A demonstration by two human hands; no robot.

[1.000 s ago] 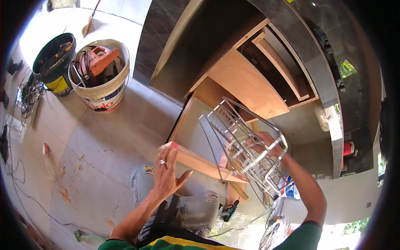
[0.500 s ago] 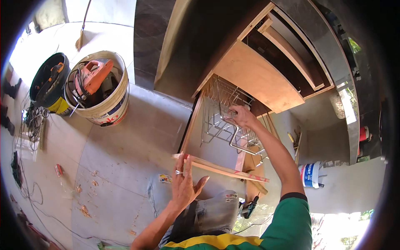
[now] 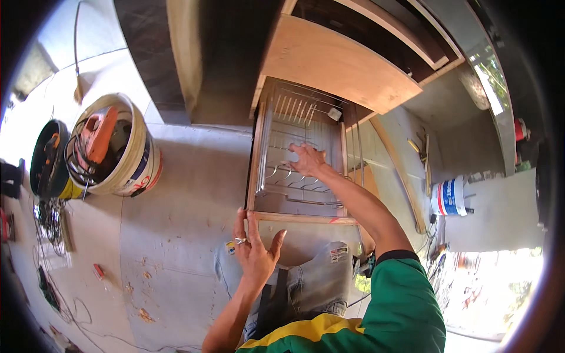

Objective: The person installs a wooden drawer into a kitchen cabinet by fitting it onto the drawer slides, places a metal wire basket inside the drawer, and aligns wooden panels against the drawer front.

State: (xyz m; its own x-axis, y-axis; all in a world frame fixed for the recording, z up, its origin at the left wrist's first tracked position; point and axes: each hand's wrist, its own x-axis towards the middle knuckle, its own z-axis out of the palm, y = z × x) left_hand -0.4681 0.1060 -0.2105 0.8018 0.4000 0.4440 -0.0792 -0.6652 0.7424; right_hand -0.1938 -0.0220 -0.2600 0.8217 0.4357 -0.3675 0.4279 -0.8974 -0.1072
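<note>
A metal wire dish rack [image 3: 282, 132] lies inside the pulled-out wooden drawer frame [image 3: 303, 218], below the cabinet front. My right hand [image 3: 308, 160] rests over the middle of the rack with its fingers spread and bent down onto the wires. Whether a fingertip hooks under a wire is hard to see. At the near left corner of the frame, my left hand [image 3: 257, 252] touches the wood with its fingertips; its fingers are stretched and the thumb stands apart. A ring is on one finger.
A pale wooden panel [image 3: 341, 62] overhangs the drawer. On the left stand a bucket [image 3: 141, 167] with an orange power tool and a dark tub [image 3: 44, 170]. Cables and wood shavings [image 3: 145, 316] litter the floor. To the right are a wooden strip [image 3: 400, 176] and a white-blue pail [image 3: 449, 197].
The wire rack has gone from tilted above the drawer to lying down inside it. My right hand loosened its grip and spread over the wires. My left hand remains at the frame's corner.
</note>
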